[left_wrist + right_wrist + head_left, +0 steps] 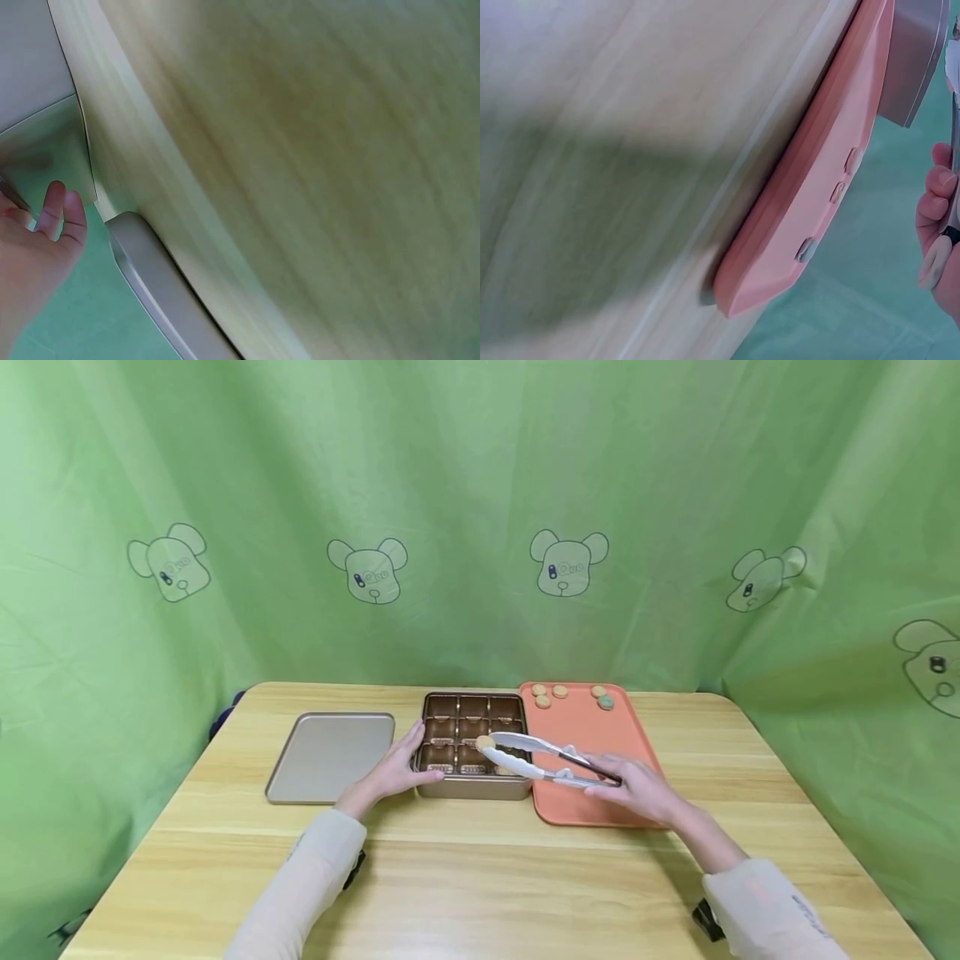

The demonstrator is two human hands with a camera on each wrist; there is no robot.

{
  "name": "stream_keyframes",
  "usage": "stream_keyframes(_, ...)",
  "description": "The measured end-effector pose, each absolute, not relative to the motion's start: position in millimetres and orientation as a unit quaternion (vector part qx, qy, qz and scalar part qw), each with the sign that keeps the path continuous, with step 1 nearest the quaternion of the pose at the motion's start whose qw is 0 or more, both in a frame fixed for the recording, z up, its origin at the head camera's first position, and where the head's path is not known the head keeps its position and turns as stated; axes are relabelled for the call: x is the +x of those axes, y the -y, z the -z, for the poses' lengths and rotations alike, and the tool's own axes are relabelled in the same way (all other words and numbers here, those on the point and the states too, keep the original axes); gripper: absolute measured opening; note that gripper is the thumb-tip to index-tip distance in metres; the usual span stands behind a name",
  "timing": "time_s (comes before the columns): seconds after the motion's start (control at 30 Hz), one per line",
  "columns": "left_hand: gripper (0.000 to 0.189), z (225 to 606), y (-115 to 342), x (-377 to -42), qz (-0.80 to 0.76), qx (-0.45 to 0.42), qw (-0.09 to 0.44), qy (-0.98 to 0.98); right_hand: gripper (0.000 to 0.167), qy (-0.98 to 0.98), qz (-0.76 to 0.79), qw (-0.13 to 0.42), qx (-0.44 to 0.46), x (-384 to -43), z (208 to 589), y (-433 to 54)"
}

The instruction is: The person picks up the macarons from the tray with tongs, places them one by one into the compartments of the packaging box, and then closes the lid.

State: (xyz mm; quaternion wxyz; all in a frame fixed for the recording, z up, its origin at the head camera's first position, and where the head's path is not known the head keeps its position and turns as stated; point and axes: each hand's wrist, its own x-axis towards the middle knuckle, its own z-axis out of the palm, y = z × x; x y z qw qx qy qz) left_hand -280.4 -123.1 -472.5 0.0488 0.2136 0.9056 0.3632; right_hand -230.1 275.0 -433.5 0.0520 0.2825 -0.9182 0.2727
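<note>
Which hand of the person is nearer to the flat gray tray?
Left. The left hand is just beside the flat gray tray, touching the divided pan; the right hand is farther away, over the coral tray, holding tongs.

Tongs [528, 742] are covering part of the right-hand compartments [505, 706] of the pan [472, 788] near the far edge of the worktop [480, 868]; the right wrist view is cropping those tongs, and the head view is cutting off the near edge and both sleeves [311, 864].
</note>
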Motion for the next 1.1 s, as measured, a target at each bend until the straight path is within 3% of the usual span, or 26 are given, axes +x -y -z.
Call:
stream_keyframes(0.17,0.101,471.8,123.4,-280.2,-0.361,0.214,0.051,-0.906,0.053,0.91,-0.269,0.053,0.312,-232.6,434.4,-269.8)
stream_keyframes(0.43,0.101,471.9,123.5,-280.2,-0.359,0.214,0.053,-0.907,0.056,0.926,-0.26,0.022,0.273,-232.1,431.5,-267.5)
stream_keyframes(1.1,0.101,474.3,123.8,-282.5,-0.359,0.213,0.047,-0.908,0.063,0.918,-0.294,0.004,0.267,-233.7,435.3,-270.1)
